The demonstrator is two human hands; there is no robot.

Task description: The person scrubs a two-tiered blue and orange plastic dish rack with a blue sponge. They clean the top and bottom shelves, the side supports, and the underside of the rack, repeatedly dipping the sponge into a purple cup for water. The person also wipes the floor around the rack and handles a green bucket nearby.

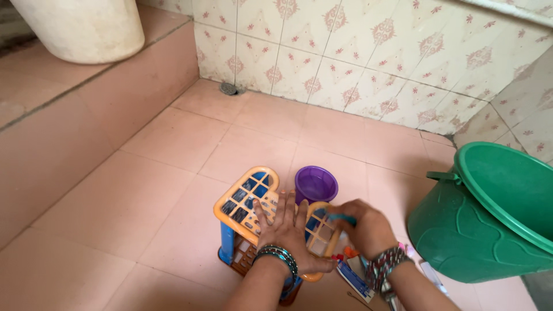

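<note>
Orange plastic lattice rack, heart-shaped top, blue upright at the near corner, standing on the pink tiled floor in front of the knees. Grid openings along the far left edge uncovered, dark between the bars.

Left hand: laid flat on the rack's top, fingers spread wide and straight, palm pressing down, nothing gripped. Dark bangles at the wrist.

Right hand: fingers curled shut round a small teal-handled item, probably a brush, its working end at the rack's right lobe; kind of item not fully readable. Patterned bangles at the wrist.

Progress, judged from the present lay: work at the rack under way, right lobe in hand, left lobe apparently not reached; cleanliness of either side not readable.

Purple plastic cup: upright, just behind the rack, touching or nearly so.

Small packets and tubes: loose on the floor beneath the right wrist.

Green plastic bucket: to the right, tilted, handle lug facing left, apart from the rack.

Floor drain: at the foot of the patterned tiled wall.

Pale drum: on the raised step, far left.
</note>
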